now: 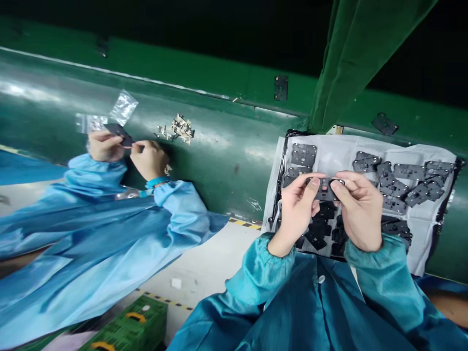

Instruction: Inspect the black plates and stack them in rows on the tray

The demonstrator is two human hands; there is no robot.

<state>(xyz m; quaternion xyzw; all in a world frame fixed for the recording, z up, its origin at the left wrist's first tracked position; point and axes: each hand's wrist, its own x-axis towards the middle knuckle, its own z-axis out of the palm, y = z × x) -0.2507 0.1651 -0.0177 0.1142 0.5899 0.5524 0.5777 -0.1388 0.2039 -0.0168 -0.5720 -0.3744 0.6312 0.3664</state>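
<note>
Both my hands, left (297,209) and right (360,209), pinch one dark plate (324,189) by its ends, raised above tray (420,243) for close look.

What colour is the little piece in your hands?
Dark grey, almost black. The small plate, held by left hand and right hand, shows best in the head view.

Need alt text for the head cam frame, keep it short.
The person's left hand and right hand together hold a small dark flat part by its ends, above a white-lined tray of similar parts on a green bench. To the left, a co-worker in a light blue coat holds another dark part near small metal pieces.
</note>
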